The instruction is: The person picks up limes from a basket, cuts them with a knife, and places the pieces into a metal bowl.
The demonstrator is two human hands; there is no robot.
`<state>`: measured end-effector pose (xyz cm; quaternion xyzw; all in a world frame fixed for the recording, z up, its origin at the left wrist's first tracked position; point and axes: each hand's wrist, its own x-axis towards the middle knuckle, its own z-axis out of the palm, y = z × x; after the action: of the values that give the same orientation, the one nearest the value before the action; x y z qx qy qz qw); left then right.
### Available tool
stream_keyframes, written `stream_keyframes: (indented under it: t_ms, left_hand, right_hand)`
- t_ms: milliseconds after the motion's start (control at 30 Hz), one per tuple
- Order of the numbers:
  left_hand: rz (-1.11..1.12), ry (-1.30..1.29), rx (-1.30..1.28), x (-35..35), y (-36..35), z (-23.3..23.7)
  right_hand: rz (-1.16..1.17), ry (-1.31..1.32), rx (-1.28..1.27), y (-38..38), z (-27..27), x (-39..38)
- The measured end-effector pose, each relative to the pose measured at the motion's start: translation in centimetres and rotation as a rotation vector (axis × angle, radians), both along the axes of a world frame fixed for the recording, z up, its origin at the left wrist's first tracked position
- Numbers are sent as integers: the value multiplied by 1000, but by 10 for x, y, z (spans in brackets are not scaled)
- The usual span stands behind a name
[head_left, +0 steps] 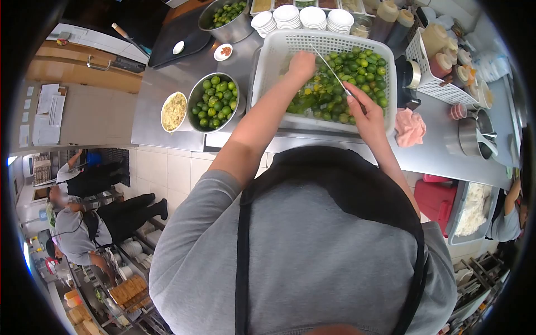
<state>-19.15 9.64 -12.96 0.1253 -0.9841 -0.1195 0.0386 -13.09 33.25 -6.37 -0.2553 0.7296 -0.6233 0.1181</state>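
A white perforated basket (389,84) on the steel counter holds many small green limes (365,67), with cut yellow-green pieces near its middle. My right hand (365,111) is wrapped round the handle of a knife (332,70), whose long blade points up and left over the limes. My left hand (302,66) is over the left part of the basket with its fingers curled in; whatever it may hold is hidden. Left of the basket stand a metal bowl of whole limes (213,103) and a white bowl of pale chopped food (174,111).
Behind the basket are stacked white bowls (287,17) and a metal pot (226,30). A pink cloth (410,127) lies at its right, near a white crate of bottles (441,78) and metal pans (474,134). Other people (84,229) stand at the far left and right.
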Motion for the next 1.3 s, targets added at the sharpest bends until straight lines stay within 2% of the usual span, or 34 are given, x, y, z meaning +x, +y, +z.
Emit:
stream_keyframes:
  t_ms: [67, 133, 167, 233, 267, 333, 367, 433, 533, 967, 1067, 1133, 1167, 1233, 1300]
  left_hand:
    - [-77, 41, -26, -2, -3, -4]
    - [76, 73, 372, 9, 0, 19]
    - [66, 65, 369, 16, -1, 31]
    - [162, 267, 1372, 30, -7, 55]
    - [163, 263, 1369, 40, -9, 62]
    - [54, 406, 1638, 59, -13, 71]
    - [59, 409, 1635, 66, -16, 71]
    - [33, 465, 1790, 78, -18, 72]
    - [74, 566, 1673, 91, -7, 79]
    - [103, 650, 1675, 104, 9, 91]
    - [96, 593, 1538, 106, 23, 92]
    - [57, 387, 1439, 111, 40, 91]
    - [56, 386, 1439, 112, 42, 91]
    - [105, 418, 1462, 112, 44, 91]
    - [118, 501, 1460, 106, 28, 87]
  right_hand:
    - [-45, -14, -5, 7, -3, -4]
    - [-65, -11, -10, 14, -6, -9]
    - [-69, -10, -12, 15, -8, -10]
    - [-84, -21, -29, 13, -7, -10]
    - [-81, -20, -21, 12, -6, -9]
    - [-72, -19, -17, 7, -2, -7]
    - [-42, -41, 0, 4, 3, -4]
    - [-6, -63, 18, -2, 5, -1]
    - [80, -102, -30, -7, 10, 6]
    - [125, -23, 4, -6, 13, 15]
    - [83, 76, 72, -8, 17, 13]
    - [11, 173, 5, -11, 13, 10]
    - [10, 173, 5, -9, 14, 8]
    - [23, -25, 115, -5, 20, 4]
    - [44, -21, 45, -5, 15, 7]
